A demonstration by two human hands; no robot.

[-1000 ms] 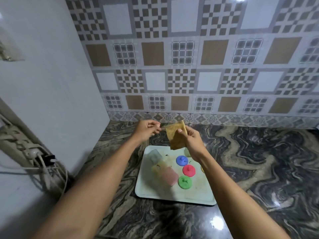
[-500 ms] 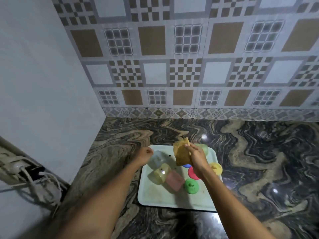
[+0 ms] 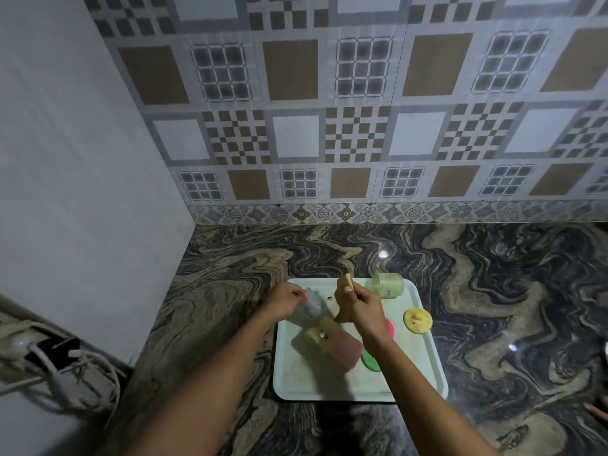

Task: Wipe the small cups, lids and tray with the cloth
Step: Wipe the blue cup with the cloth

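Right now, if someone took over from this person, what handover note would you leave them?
Left hand: grips the grey cup at the tray's far left.
Right hand: pinches the cloth, which hangs beside that cup without touching it.
On the tray: yellow cup, pink cup and green cup lie on their sides. The yellow lid is at the right rim. The red lid and green lid are partly hidden by the right arm.
Done: no wiping evident.
Left: wipe cups, lids, tray.
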